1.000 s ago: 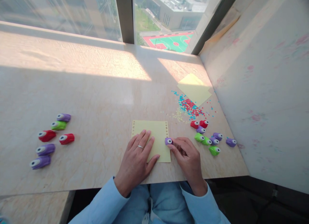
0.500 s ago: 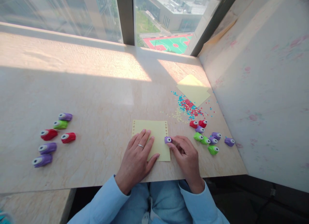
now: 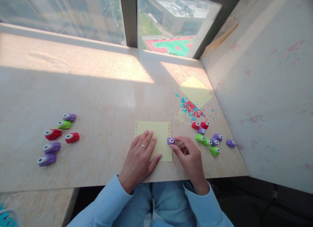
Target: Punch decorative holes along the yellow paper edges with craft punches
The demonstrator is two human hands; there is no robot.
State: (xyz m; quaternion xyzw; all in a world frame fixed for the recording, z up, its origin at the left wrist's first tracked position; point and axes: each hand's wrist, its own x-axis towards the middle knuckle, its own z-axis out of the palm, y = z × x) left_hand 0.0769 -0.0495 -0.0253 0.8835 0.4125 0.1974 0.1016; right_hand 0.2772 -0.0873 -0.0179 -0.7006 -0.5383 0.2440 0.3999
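A yellow paper sheet point(image 3: 160, 132) lies in front of me, with small punched holes along its left and right edges. My left hand point(image 3: 140, 152) rests flat on the sheet's left part, fingers stretched out, a ring on one finger. At the sheet's right edge, just below the row of holes, sits a small purple craft punch point(image 3: 171, 141). The thumb and index finger of my right hand point(image 3: 188, 153) pinch the punch from its right side; the other fingers are curled in. Whether the paper is inside the punch's slot cannot be made out.
To the right stand several purple, green and red punches point(image 3: 207, 141). Behind them are scattered paper bits point(image 3: 192, 109) and more yellow sheets point(image 3: 195, 90). Another group of punches point(image 3: 52, 134) is at the left. A papered wall point(image 3: 266, 90) bounds the right side; windows are behind.
The view has shifted slightly. Both hands and the purple punch remain nearly in place on the sheet, with the right hand's pinch almost unchanged.
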